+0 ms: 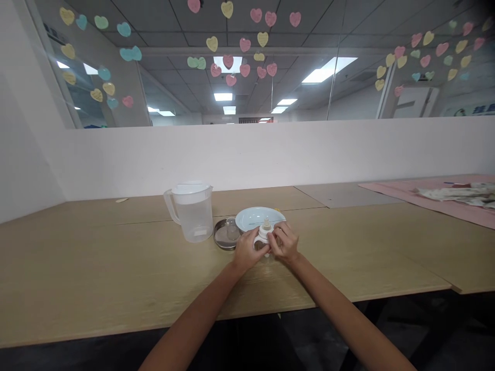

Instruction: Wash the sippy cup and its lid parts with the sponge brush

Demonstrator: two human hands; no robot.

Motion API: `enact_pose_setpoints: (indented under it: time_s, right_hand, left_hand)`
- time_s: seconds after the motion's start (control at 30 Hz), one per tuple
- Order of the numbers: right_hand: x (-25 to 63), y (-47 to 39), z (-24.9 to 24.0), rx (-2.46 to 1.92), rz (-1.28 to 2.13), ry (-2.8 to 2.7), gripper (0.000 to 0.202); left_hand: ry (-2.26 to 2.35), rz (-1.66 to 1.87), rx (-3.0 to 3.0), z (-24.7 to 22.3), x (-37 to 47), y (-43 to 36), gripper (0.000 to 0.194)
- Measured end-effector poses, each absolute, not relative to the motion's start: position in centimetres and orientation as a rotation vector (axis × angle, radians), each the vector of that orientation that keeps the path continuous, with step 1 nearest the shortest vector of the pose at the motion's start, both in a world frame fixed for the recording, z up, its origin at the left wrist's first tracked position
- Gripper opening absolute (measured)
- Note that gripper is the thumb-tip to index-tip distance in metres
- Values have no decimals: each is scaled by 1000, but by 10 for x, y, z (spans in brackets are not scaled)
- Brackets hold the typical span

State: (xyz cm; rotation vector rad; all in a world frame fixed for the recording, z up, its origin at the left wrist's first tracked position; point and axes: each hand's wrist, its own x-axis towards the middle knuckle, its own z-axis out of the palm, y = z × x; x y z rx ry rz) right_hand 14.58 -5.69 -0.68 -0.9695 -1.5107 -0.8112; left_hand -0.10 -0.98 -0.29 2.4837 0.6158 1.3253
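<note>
A white bottle top (264, 234) with a clear nipple and side handles is held above the table between my two hands. My left hand (247, 250) is closed on its left side, around the handle. The fingers of my right hand (285, 241) pinch its right side. Just behind them lies a pale blue bowl (251, 215). A round metal tray (221, 240) sits to the left, with a clear dome-shaped cover (232, 229) in it. My fingers hide part of the bottle top's lower side.
A clear lidded pitcher (196, 214) stands left of the metal tray on the wooden table (116, 273). At the far right, a pink cloth (402, 198) carries some crumpled fabric (460, 193). A white wall (270, 154) rises behind the table.
</note>
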Motion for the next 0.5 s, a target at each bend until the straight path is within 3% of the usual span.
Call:
enact_pose_setpoints:
  time_s: [0.1,0.23,0.4,0.5]
  right_hand:
    - [143,-59,-6,-939,-973,-1561,18]
    - [138,-62,-6,-852,-1050,-1628,13]
    - [141,-60,-7,-813,-835,-1384,6]
    - [144,-58,-6,-888,-682,-1301,15]
  left_hand:
    - [630,1293,2451,-4,-2,-10,53]
    - [603,1239,2406,-5,-3,-10,48]
    - [573,1272,2451,-2,-1,-9,43]
    - [570,1289,2502,0,1,-11,44]
